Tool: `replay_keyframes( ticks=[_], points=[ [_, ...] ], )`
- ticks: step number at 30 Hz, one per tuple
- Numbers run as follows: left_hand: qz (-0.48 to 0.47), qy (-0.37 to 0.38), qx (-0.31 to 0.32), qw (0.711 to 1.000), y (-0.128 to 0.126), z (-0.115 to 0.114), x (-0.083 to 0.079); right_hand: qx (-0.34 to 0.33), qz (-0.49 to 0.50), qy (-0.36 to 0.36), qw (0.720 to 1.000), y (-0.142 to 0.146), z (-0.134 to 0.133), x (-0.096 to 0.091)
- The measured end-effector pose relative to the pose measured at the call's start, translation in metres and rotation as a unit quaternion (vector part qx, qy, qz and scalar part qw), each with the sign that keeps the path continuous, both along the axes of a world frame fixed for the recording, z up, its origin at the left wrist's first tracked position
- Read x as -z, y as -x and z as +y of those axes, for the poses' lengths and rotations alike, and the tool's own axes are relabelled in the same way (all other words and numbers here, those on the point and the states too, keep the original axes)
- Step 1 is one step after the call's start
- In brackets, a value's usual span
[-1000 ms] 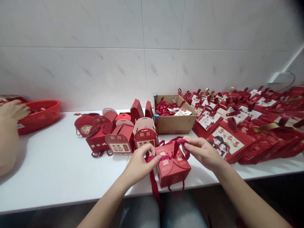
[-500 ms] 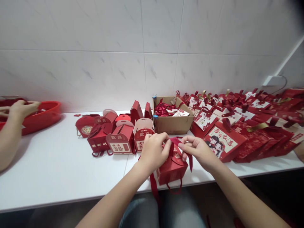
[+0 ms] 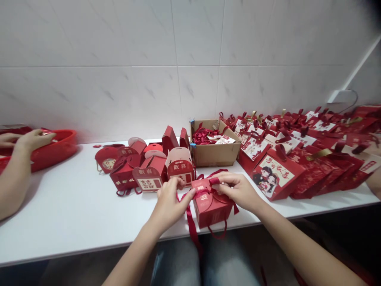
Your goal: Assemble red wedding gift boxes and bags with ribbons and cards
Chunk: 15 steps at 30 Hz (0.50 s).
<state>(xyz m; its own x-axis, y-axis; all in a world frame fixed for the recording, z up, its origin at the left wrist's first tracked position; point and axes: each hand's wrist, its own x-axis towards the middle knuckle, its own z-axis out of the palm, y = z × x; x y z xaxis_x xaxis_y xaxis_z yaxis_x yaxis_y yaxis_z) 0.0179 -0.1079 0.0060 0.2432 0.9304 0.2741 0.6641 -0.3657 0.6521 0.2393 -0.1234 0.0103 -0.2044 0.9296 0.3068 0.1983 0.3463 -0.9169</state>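
A small red gift box (image 3: 212,212) stands near the table's front edge, with a dark red ribbon (image 3: 204,192) crossing its top in a knot. My right hand (image 3: 238,188), at the box's right, pinches one ribbon end between thumb and fingers. On the left side, my left hand (image 3: 171,202) has its thumb at the box's corner and its fingers curled around the ribbon's other part; the exact grip is partly hidden. A long ribbon tail (image 3: 193,228) hangs over the table edge. A cord loop (image 3: 218,232) dangles from the box's front.
Several red gift boxes (image 3: 150,174) stand to the left. Behind is a cardboard box (image 3: 216,155) of ribbons and cards. Rows of finished-looking red bags (image 3: 276,174) fill the right. At far left, another person's hands (image 3: 32,141) are over a red basin (image 3: 56,153).
Both hands have moved apart and lower, drawing the ribbon down into a knot on the box top. The other person's hand has shifted slightly right.
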Motion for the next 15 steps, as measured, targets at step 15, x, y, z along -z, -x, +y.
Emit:
replay_keyframes(
  ticks=[15],
  points=[
    [-0.199,0.185,0.185,0.945,-0.012,0.001,-0.061,0.0,-0.283,-0.158,0.946,0.018,-0.009,-0.011]
  ],
)
